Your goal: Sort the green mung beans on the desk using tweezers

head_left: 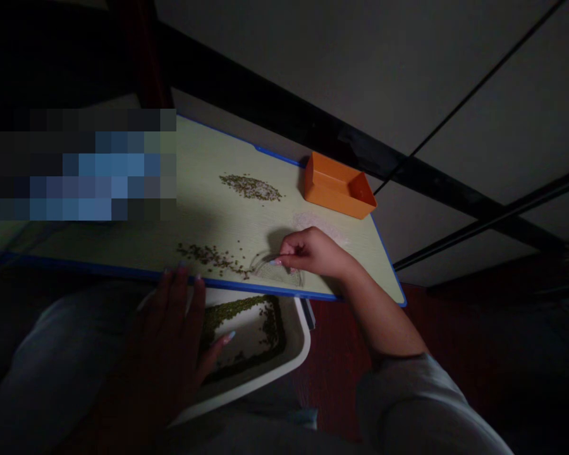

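My right hand (310, 253) is closed in a pinch over the pale board (199, 218). Its fingertips grip a clear, curved-rimmed piece (265, 270); its exact kind is hard to make out. Small greenish-brown grains (213, 258) lie scattered just left of that piece, along the near edge. Farther back is a second patch of grains (251, 186). My left hand (171, 335) is open, fingers spread, with its fingertips at the board's blue near edge. Below it sits a white basin (303, 338) with many green grains (237, 308) along its inner sides; my left hand hides part of it.
An orange open box (339, 196) stands at the board's far right corner. Behind the board are pale panels (360, 69) with dark strips. A reddish floor (332, 373) shows at lower right. The left side is dark and partly pixelated.
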`<state>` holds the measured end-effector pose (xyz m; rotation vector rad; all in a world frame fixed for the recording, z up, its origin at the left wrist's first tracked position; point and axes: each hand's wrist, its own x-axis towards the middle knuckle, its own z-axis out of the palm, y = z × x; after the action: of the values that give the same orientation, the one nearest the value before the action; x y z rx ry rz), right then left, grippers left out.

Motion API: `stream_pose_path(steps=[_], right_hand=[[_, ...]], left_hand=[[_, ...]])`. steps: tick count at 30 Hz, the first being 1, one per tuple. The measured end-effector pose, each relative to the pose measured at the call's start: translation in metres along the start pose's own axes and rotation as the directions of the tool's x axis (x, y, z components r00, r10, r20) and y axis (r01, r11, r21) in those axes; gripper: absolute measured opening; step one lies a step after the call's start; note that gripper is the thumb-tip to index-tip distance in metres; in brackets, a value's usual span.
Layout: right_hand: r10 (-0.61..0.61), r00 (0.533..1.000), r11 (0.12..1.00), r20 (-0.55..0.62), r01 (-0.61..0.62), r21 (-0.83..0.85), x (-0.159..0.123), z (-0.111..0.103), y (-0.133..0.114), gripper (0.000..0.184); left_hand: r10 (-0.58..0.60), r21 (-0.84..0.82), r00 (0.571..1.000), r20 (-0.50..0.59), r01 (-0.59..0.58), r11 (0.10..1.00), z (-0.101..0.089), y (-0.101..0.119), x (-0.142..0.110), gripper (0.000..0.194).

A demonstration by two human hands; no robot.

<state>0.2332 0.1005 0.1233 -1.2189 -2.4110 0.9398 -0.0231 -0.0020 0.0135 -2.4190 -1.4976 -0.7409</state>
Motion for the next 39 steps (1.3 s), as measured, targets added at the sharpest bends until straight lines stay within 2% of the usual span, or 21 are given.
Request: stream_pose_path(steps=[7,16,19,21,25,30,34,39], right_hand=[[0.078,0.992,0.993,-0.103,-0.087,-0.080,-0.002,-0.004,0.002,0.025],[0.146,0.957,0.961,-0.252,-0.198,-0.195,-0.002,-0.012,0.008,0.024],[0.164,0.937,0.960,-0.308,-0.224,-0.170,-0.003,-0.016,0.013,0.025],[0.164,0.928,0.975,-0.334,-0.204,-0.086,-0.004,-0.018,0.015,0.027],[0.145,0.959,0.986,-0.244,-0.120,0.115,-0.005,-0.016,0.015,0.029],[0.154,0.983,0.978,-0.096,-0.138,0.160,-0.004,-0.013,0.013,0.025],[0.161,0.983,0.987,-0.092,-0.160,0.015,-0.004,-0.018,0.015,0.024],[0.205,0.951,0.942,-0.232,-0.256,-0.217,0.001,-0.021,0.019,0.023]], left_hand=[[0.008,0.007,1.000,0.019,-0.008,1.000,0.001,0.001,0.001,0.086],[-0.002,0.007,0.999,0.033,0.002,1.000,-0.002,0.001,0.001,0.085],[-0.010,0.006,0.999,0.031,0.010,1.000,-0.003,0.002,0.001,0.085],[-0.012,0.004,1.000,0.027,0.011,1.000,-0.002,0.002,0.001,0.085],[-0.003,-0.001,1.000,0.017,0.003,1.000,0.000,0.001,0.001,0.087],[0.004,-0.003,1.000,0.015,-0.003,1.000,-0.001,0.001,0.002,0.086],[-0.005,-0.001,1.000,0.004,0.005,1.000,0.000,0.002,0.002,0.086],[-0.009,-0.034,1.000,-0.001,0.009,0.999,0.002,0.000,0.001,0.086]])
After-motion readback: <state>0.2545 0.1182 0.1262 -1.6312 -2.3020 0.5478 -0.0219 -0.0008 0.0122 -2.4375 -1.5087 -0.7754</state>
